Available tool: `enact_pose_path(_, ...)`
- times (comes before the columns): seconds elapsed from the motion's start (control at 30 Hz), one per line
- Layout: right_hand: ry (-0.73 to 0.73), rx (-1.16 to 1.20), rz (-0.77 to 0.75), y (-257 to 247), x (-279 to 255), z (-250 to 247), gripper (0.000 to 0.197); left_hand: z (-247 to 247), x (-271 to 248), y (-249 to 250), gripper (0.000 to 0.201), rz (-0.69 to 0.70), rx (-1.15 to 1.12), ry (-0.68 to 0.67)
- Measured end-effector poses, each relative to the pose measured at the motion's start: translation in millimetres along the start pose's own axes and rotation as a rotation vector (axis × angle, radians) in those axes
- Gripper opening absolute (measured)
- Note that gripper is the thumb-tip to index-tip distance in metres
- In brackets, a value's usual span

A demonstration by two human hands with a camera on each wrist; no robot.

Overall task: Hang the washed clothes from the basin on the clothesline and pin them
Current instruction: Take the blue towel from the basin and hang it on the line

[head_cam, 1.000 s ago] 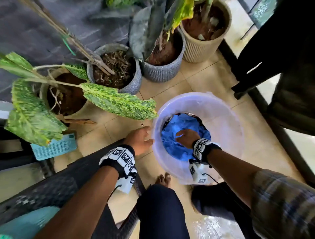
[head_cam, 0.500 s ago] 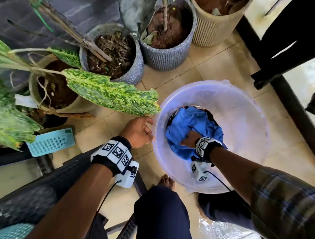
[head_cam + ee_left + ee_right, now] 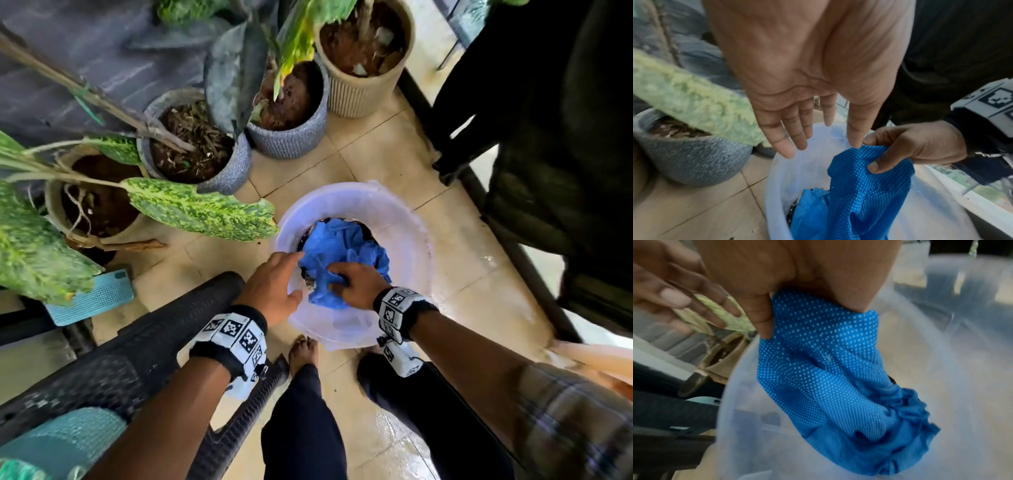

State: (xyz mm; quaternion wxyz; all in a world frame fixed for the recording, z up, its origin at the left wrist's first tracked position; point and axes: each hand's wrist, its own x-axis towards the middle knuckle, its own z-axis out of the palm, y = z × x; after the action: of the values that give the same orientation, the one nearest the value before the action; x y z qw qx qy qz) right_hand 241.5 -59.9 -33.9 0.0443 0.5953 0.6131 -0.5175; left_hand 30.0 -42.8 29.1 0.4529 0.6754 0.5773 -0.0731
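Two hands now work at the basin (image 3: pixel 404 219), where half a second ago only one did: the left hand (image 3: pixel 274 284) was resting outside the near-left rim with fingers loosely curled, and it has since come over the rim with its fingers straight and spread, holding nothing. In the left wrist view its fingertips (image 3: pixel 786 151) hang just above the basin's inside wall, the thumb tip right beside the bunched top of the blue mesh garment (image 3: pixel 865 183); whether it actually touches the cloth I cannot tell.

The right hand (image 3: pixel 359 282) has closed round a fold of that garment, thumb on one side and curled fingers on the other, and has drawn it up from the heap. The right wrist view shows the cloth (image 3: pixel 828 378) stretching down from the fist to a crumpled tail that still lies on the basin floor, so most of it is lifted but not yet clear. A darker piece (spotted, mostly hidden) (image 3: pixel 792 209) stays underneath, at the near-left of the heap.

The basin stands on the tiled floor (image 3: pixel 387 154), near the potted plants (image 3: pixel 191 150) at far left. I judge the picking-up step nearly done: the open left hand looks ready to take a second hold so the garment can be spread. No clothesline or pins show in any view
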Motion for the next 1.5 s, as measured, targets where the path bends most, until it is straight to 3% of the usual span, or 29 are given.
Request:
enact_pose_path(0.23,0.045,-0.043,-0.283,-100.2,-111.0,-88.4,0.026,-49.3,-58.0,77.7,0.084,0.255,0.031,-0.072)
enact_pose_path(0.37,0.141,-0.024,-0.365,-151.4,-160.5,-141.5,0.013,-91.7,-92.9,121.6,0.047,0.322,-0.019,0.11)
enact_pose_path(0.43,0.209,0.06,-0.377,-169.2,-180.0,-167.0,0.015,-114.3,-110.2,142.9,0.035,0.352,-0.053,0.202)
enact_pose_path(0.5,0.289,0.154,-0.417,-181.7,-197.3,-192.8,0.019,-142.9,-126.2,166.3,0.041,0.393,-0.13,0.281)
enact_pose_path(0.6,0.344,0.2,-0.484,-194.5,-222.4,-218.7,0.037,-183.5,-144.4,194.7,0.025,0.44,-0.12,0.309)
enact_pose_path(0.67,0.417,0.145,-0.513,-200.7,-239.9,-228.7,0.049,-208.6,-160.0,214.6,0.028,0.483,-0.093,0.321)
enact_pose_path(0.8,0.602,0.033,-0.425,-201.3,-269.5,-236.3,0.057,-241.7,-194.6,247.9,0.04,0.629,-0.044,0.33)
enact_pose_path(0.93,0.593,-0.074,-0.247,-199.9,-300.0,-240.5,0.008,-271.3,-228.4,274.1,0.032,0.76,0.005,0.411)
enact_pose_path(1.03,0.603,0.075,-0.278,-206.0,-322.7,-246.0,0.017,-293.7,-250.3,285.2,0.034,0.81,-0.061,0.454)
enact_pose_path(1.13,0.59,0.348,-0.37,-216.9,-336.3,-257.9,0.015,-309.0,-260.6,286.8,0.038,0.793,-0.071,0.432)
enact_pose_path(1.23,0.539,0.444,-0.456,-229.2,-345.9,-268.3,0.005,-319.5,-265.9,279.8,0.036,0.766,-0.056,0.415)
enact_pose_path(1.37,0.495,0.497,-0.49,-241.9,-361.9,-282.0,0.022,-328.3,-269.8,261.4,0.028,0.703,0.1,0.417)
enact_pose_path(1.43,0.451,0.456,-0.481,-251.2,-370.6,-289.1,0.032,-325.3,-272.0,253.1,0.046,0.601,0.254,0.35)
enact_pose_path(1.5,0.398,0.336,-0.499,-266.5,-379.5,-295.1,0.028,-318.5,-271.4,247.8,0.058,0.507,0.373,0.294)
